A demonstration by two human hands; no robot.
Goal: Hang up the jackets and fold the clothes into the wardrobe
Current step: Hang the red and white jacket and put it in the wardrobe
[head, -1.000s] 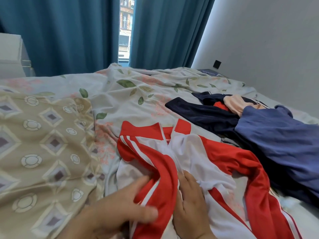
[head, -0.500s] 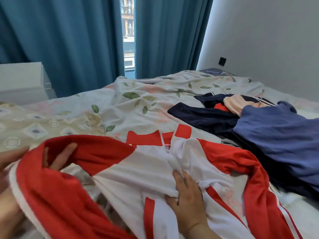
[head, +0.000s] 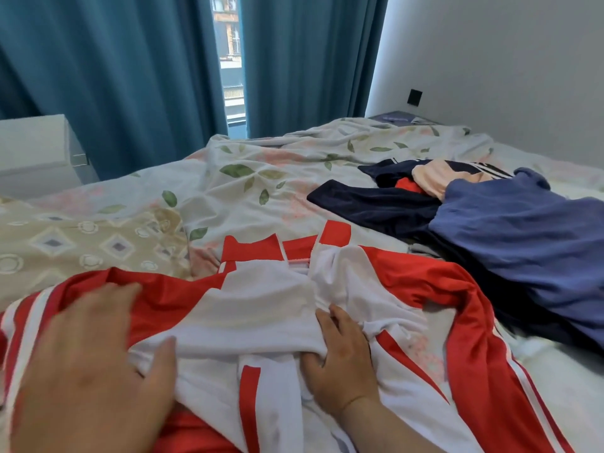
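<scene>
A red and white track jacket [head: 261, 308] lies spread front-up on the bed, collar away from me. My left hand [head: 94, 371] lies flat with spread fingers on its left sleeve and white front. My right hand [head: 343, 361] presses on the middle of the jacket, its fingers bunching a fold of white cloth. To the right lie a blue garment [head: 523, 243], a dark navy jacket [head: 376, 207] and a peach piece [head: 434, 174], overlapping in a heap.
The bed carries a white leaf-print cover [head: 277, 178] and a beige patterned sheet [head: 81, 237] at left. Teal curtains [head: 130, 76] hang behind, with a white cabinet [head: 36, 152] at far left. A grey wall [head: 506, 60] runs along the right.
My left hand pulled the red sleeve out to the left, let it down and now lies flat on it. My right hand has stayed on the jacket's middle.
</scene>
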